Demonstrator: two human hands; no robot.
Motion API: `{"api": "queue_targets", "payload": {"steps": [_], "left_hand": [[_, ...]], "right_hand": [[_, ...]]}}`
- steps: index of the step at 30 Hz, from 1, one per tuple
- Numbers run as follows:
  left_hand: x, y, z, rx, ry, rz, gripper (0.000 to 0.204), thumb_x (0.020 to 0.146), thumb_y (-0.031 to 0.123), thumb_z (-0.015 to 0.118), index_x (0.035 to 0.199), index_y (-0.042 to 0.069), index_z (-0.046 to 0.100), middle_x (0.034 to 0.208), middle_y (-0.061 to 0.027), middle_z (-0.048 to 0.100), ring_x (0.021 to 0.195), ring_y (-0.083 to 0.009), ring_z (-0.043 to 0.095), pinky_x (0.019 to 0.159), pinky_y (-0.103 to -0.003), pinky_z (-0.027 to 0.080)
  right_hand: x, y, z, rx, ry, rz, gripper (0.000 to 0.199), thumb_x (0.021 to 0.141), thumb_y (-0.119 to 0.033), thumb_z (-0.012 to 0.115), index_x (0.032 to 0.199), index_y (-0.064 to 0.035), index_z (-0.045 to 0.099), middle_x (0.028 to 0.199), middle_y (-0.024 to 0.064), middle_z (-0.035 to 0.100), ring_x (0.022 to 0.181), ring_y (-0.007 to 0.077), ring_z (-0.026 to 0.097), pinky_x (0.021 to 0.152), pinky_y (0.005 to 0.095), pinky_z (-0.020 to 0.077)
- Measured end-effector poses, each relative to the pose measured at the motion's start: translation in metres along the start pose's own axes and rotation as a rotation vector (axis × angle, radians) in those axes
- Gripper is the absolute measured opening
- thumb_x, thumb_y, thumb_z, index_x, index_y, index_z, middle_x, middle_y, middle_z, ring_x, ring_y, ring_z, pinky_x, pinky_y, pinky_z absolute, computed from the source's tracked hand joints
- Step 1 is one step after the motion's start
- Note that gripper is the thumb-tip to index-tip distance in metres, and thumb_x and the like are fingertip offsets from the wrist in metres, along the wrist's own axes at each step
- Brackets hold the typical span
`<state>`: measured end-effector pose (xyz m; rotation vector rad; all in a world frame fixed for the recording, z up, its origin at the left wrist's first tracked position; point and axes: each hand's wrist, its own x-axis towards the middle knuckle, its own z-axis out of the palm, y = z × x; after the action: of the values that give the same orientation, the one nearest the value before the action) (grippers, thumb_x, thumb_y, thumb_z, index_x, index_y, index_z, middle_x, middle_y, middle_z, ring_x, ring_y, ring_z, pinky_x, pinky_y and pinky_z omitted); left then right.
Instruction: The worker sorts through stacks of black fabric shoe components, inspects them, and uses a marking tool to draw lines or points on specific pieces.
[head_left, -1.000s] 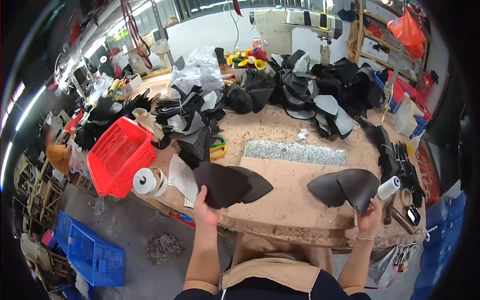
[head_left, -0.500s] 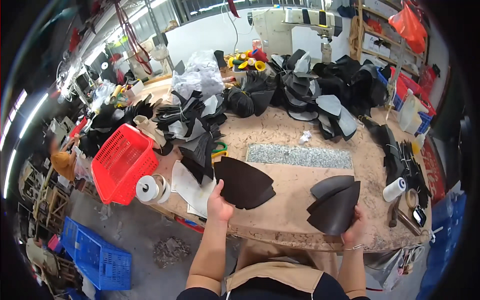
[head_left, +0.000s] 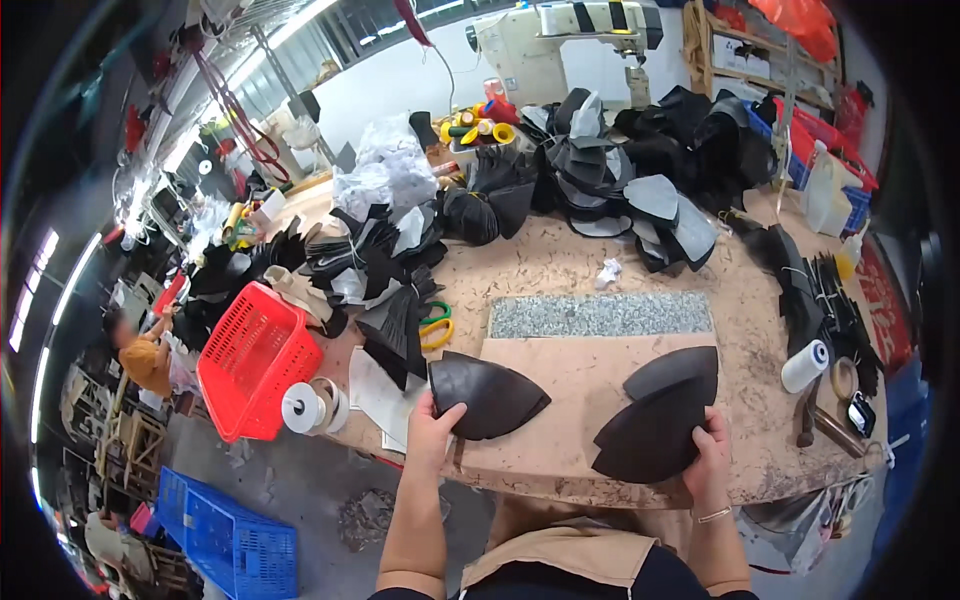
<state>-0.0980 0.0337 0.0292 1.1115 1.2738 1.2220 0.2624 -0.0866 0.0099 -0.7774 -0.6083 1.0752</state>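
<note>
Two hands: the left hand (head_left: 430, 435) is pinching the left black panels (head_left: 485, 395) at their outer edge, thumb on top; the right hand (head_left: 710, 460) is pinching the right black panels (head_left: 660, 425) along their right edge.
Panels: both sets are pointing inward over the bench, a gap separating them; the right ones are fanning apart.
Workbench: its scuffed tan top (head_left: 500, 265) is stretching beyond both grips, with a speckled stone slab (head_left: 600, 315) lying ahead, between them.
Left of the left grip: a red plastic basket (head_left: 285, 370) is leaning at the bench edge; green-and-yellow-handled scissors (head_left: 450, 333) are lying just ahead of that hand.
Right of the right grip: a white thread cone (head_left: 805, 367) and a hammer (head_left: 806, 420) are lying near.
Room: an industrial sewing machine (head_left: 520, 50) is standing far ahead of the grips; a blue crate (head_left: 265, 555) is sitting on the floor, lower left.
Writing: pale characters are showing on a red surface (head_left: 880, 290), well right of the right grip.
Since half a second ago: the left panels are turning, now showing a glossier face under the thumb; the right hand is keeping its edge hold.
</note>
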Motion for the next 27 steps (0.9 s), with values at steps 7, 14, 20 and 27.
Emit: {"api": "queue_targets", "payload": {"steps": [7, 14, 20, 27], "left_hand": [[0.004, 0.002, 0.008, -0.683, 0.018, 0.255, 0.053, 0.084, -0.010, 0.051, 0.133, 0.008, 0.040, 0.129, -0.0107, 0.050, 0.116, -0.0270, 0.053, 0.099, -0.045, 0.044], [0.012, -0.009, 0.017, -0.868, 0.108, 0.240, 0.047, 0.086, -0.005, 0.051, 0.129, 0.010, 0.044, 0.130, -0.0089, 0.050, 0.117, -0.0296, 0.052, 0.099, -0.049, 0.044], [0.009, -0.016, 0.017, -0.946, 0.046, 0.228, 0.044, 0.085, -0.003, 0.051, 0.127, 0.010, 0.048, 0.125, -0.0088, 0.056, 0.119, -0.0288, 0.051, 0.099, -0.048, 0.044], [0.002, -0.021, 0.021, -0.995, -0.101, 0.269, 0.051, 0.081, 0.001, 0.052, 0.131, 0.010, 0.047, 0.131, -0.0097, 0.052, 0.124, -0.0296, 0.048, 0.106, -0.050, 0.036]], "right_hand": [[-0.002, -0.004, 0.001, -0.036, -0.055, -0.008, 0.025, 0.082, -0.002, 0.049, 0.106, -0.0030, 0.055, 0.104, 0.0052, 0.059, 0.096, 0.0142, 0.055, 0.090, 0.0286, 0.0431], [-0.005, 0.000, -0.007, -0.044, -0.050, 0.007, 0.026, 0.085, 0.001, 0.048, 0.110, -0.0011, 0.053, 0.104, 0.0059, 0.059, 0.096, 0.0127, 0.056, 0.089, 0.0284, 0.0455], [-0.005, 0.000, 0.000, -0.010, -0.059, -0.002, 0.026, 0.086, 0.001, 0.048, 0.111, -0.0012, 0.053, 0.106, 0.0056, 0.059, 0.097, 0.0123, 0.056, 0.089, 0.0280, 0.0453], [-0.004, 0.003, -0.001, -0.028, -0.061, -0.008, 0.026, 0.085, 0.001, 0.049, 0.111, -0.0015, 0.053, 0.104, 0.0048, 0.059, 0.096, 0.0121, 0.056, 0.089, 0.0277, 0.0445]]}}
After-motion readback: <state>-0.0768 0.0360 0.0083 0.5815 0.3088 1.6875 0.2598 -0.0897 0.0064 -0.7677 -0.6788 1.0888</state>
